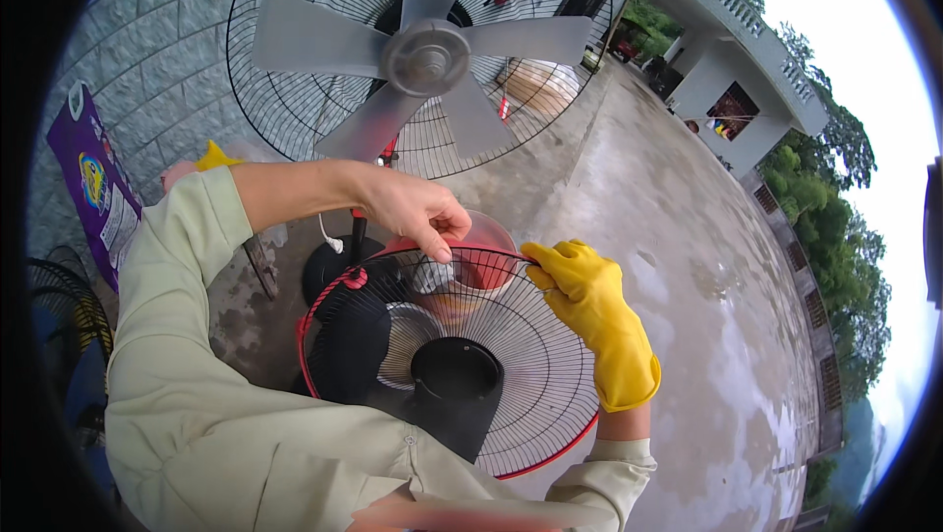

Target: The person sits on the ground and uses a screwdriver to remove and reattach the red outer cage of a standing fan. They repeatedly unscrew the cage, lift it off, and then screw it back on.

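My bare left hand (pixel 427 216) pinches the top rim of a round fan guard (pixel 543 371) with black wires, a red edge and a black centre disc. On the right part of the same rim, my right hand (pixel 586 298) is closed, wearing a yellow rubber glove. The guard is tilted in front of me. Beyond it stands a floor fan (pixel 428 58) with grey blades, its rear wire cage behind them and no front guard over them. Through the wires and above the rim shows a reddish bucket (pixel 488 231) with something pale inside, hard to make out.
A purple bag (pixel 90 183) leans at the left by the grey brick wall (pixel 162 46). Something yellow (pixel 216 156), partly hidden, lies behind my left forearm. Another fan cage (pixel 67 301) is at the left edge. Wet concrete ground (pixel 702 336) stretches right toward a building.
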`<control>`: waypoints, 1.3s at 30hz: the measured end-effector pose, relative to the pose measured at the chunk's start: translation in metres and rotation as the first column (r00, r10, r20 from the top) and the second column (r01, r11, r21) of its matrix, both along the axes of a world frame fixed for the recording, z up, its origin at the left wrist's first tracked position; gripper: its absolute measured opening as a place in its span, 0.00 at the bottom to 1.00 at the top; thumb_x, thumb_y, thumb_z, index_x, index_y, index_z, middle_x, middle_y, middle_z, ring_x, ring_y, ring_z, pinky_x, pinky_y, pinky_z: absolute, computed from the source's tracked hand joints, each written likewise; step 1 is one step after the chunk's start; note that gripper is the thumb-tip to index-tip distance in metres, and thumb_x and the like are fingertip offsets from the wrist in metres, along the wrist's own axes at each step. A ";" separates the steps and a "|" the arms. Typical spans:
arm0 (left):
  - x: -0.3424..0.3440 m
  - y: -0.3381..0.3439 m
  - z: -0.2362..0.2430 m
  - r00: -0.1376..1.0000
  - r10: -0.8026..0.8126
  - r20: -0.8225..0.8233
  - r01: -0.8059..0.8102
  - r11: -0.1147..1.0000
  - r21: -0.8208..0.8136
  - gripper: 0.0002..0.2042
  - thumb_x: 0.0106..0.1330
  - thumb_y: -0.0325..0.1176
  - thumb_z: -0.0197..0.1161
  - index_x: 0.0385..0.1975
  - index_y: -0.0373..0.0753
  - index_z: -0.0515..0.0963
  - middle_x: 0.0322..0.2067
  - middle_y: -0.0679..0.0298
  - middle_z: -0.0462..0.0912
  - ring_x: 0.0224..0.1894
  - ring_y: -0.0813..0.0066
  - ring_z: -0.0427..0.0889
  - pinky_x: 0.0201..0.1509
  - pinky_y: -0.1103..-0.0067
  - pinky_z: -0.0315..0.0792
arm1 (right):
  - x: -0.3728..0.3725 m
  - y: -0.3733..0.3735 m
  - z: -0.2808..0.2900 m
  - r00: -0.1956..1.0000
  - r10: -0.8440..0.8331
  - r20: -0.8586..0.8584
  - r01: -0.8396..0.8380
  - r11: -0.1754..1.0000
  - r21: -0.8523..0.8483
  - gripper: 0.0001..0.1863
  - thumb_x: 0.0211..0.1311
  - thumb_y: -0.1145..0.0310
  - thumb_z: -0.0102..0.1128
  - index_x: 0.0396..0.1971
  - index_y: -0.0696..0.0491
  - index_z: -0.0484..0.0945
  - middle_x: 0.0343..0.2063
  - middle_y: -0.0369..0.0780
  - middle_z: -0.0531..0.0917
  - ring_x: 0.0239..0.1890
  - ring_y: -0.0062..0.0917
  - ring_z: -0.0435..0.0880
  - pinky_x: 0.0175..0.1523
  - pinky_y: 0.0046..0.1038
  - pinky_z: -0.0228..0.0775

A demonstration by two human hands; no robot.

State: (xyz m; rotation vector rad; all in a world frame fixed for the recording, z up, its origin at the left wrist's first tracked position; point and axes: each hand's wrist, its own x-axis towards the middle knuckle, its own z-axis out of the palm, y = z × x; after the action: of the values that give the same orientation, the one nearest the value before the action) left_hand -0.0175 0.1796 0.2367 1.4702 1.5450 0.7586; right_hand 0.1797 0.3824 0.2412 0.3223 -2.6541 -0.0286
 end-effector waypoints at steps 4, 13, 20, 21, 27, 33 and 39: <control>0.006 -0.001 -0.030 0.923 0.229 -0.308 -0.174 0.965 0.198 0.08 0.51 0.22 0.61 0.28 0.33 0.69 0.18 0.62 0.69 0.24 0.76 0.69 0.29 0.73 0.64 | -0.030 -0.010 -0.001 0.998 0.055 0.037 -0.060 0.985 0.160 0.12 0.50 0.70 0.62 0.37 0.45 0.77 0.25 0.34 0.79 0.34 0.33 0.79 0.29 0.35 0.71; -0.030 -0.038 -0.048 0.942 0.257 0.214 -0.246 0.966 -0.077 0.12 0.61 0.34 0.67 0.37 0.35 0.74 0.32 0.69 0.77 0.35 0.82 0.75 0.40 0.82 0.71 | -0.035 -0.005 -0.014 0.996 0.090 0.025 -0.091 0.995 0.040 0.07 0.42 0.74 0.61 0.25 0.48 0.75 0.24 0.34 0.79 0.34 0.33 0.79 0.29 0.35 0.73; -0.032 -0.043 -0.056 0.904 0.238 0.355 -0.187 0.967 -0.171 0.15 0.59 0.38 0.69 0.29 0.34 0.73 0.24 0.67 0.74 0.24 0.78 0.77 0.29 0.81 0.75 | -0.039 -0.008 -0.015 0.987 0.154 0.049 -0.136 0.957 -0.258 0.07 0.50 0.73 0.64 0.32 0.51 0.79 0.24 0.39 0.79 0.29 0.35 0.79 0.30 0.32 0.71; -0.035 -0.041 -0.057 0.908 0.204 0.365 -0.157 0.975 -0.157 0.15 0.59 0.39 0.69 0.28 0.34 0.72 0.24 0.67 0.74 0.23 0.78 0.77 0.28 0.81 0.75 | -0.037 -0.009 -0.009 0.987 0.144 0.078 -0.110 0.937 -0.333 0.08 0.51 0.73 0.64 0.33 0.52 0.80 0.25 0.40 0.80 0.29 0.34 0.80 0.31 0.31 0.72; -0.044 -0.036 -0.047 0.926 0.081 0.368 -0.038 0.992 -0.123 0.16 0.58 0.39 0.70 0.26 0.35 0.71 0.21 0.68 0.73 0.22 0.78 0.78 0.26 0.81 0.76 | -0.053 -0.005 0.023 0.820 0.137 0.556 0.312 0.708 -0.633 0.09 0.54 0.70 0.68 0.33 0.58 0.81 0.25 0.35 0.81 0.28 0.18 0.78 0.37 0.21 0.69; -0.045 -0.034 -0.056 0.964 0.073 0.257 -0.054 0.995 -0.080 0.16 0.60 0.39 0.69 0.25 0.36 0.71 0.20 0.70 0.71 0.22 0.81 0.74 0.24 0.82 0.72 | -0.068 0.000 0.005 0.799 0.179 0.574 0.404 0.547 -0.733 0.07 0.52 0.73 0.69 0.29 0.59 0.80 0.23 0.33 0.80 0.28 0.15 0.76 0.36 0.19 0.68; -0.041 -0.034 -0.047 0.943 0.104 0.317 -0.069 0.990 -0.122 0.16 0.58 0.40 0.70 0.25 0.36 0.71 0.21 0.70 0.71 0.23 0.81 0.74 0.23 0.82 0.73 | -0.065 0.002 0.015 0.780 0.205 0.591 0.369 0.611 -0.700 0.06 0.52 0.75 0.68 0.28 0.58 0.80 0.23 0.31 0.79 0.26 0.12 0.73 0.34 0.17 0.65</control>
State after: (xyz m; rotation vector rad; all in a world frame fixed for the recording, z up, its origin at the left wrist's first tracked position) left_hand -0.0589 0.1460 0.1895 1.1383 1.3819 0.9031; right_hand 0.1145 0.3840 0.2561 -0.1568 -2.9417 1.4544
